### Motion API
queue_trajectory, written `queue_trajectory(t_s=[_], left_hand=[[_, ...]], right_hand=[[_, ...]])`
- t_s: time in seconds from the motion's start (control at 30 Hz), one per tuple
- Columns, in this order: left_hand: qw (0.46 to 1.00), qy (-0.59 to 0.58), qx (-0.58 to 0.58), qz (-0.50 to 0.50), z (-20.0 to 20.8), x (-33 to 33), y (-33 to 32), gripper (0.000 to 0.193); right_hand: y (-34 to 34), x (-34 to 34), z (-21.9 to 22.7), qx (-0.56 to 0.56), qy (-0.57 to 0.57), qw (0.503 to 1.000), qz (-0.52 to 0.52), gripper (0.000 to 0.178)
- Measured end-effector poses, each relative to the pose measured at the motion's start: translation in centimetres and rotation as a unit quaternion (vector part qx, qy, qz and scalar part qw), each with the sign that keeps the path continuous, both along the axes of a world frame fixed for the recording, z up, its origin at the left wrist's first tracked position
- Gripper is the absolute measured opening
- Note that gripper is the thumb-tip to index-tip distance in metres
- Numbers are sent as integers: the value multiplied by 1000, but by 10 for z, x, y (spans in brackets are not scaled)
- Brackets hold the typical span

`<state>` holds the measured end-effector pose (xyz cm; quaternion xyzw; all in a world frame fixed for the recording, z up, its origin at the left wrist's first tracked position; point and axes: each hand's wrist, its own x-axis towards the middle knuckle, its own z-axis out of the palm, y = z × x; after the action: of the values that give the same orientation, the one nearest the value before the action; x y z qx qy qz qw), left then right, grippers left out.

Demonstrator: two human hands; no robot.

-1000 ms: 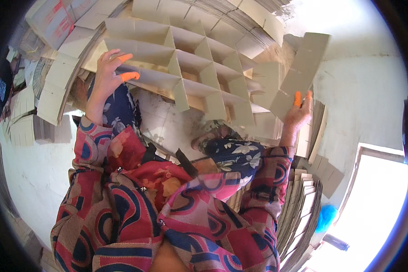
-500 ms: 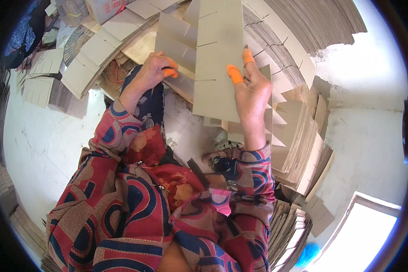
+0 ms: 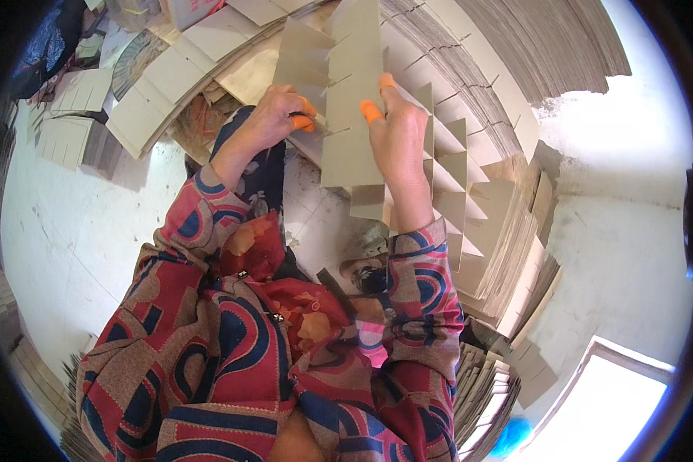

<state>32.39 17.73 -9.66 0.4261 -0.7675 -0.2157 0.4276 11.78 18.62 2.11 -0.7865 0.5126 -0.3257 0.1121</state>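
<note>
A long grey cardboard divider strip (image 3: 348, 142) with slots cut in from one edge stands tilted before me. My right hand (image 3: 400, 135) is closed on its right side, with orange finger covers on thumb and forefinger. My left hand (image 3: 273, 115), with similar orange covers, pinches at a cardboard cross piece (image 3: 304, 65) just left of the strip. Exactly where those left fingertips grip is partly hidden. To the right of the strip, crossed dividers form a partition grid (image 3: 448, 165) with open cells.
Slotted cardboard sheets (image 3: 470, 85) lie stacked beyond the grid, with a taller stack (image 3: 547, 46) behind. More slotted sheets (image 3: 162, 92) line a board at the left. Further cardboard bundles (image 3: 489, 400) stand at lower right. Another person's dark clothing (image 3: 46, 46) shows at upper left.
My right hand has moved left with the strip, which has come down and sideways toward my left hand. More of the partition grid shows on the right. My left hand has shifted slightly right.
</note>
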Motion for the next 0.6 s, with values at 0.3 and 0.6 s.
queue_trajectory(t_s=[0.3, 0.6], left_hand=[[1000, -10, -17, -8, 0, -1, -3, 20], [1000, -14, -12, -4, 5, -4, -2, 21]], right_hand=[[-22, 11, -33, 4, -10, 998, 59, 23], [-24, 30, -36, 82, 94, 991, 55, 14]])
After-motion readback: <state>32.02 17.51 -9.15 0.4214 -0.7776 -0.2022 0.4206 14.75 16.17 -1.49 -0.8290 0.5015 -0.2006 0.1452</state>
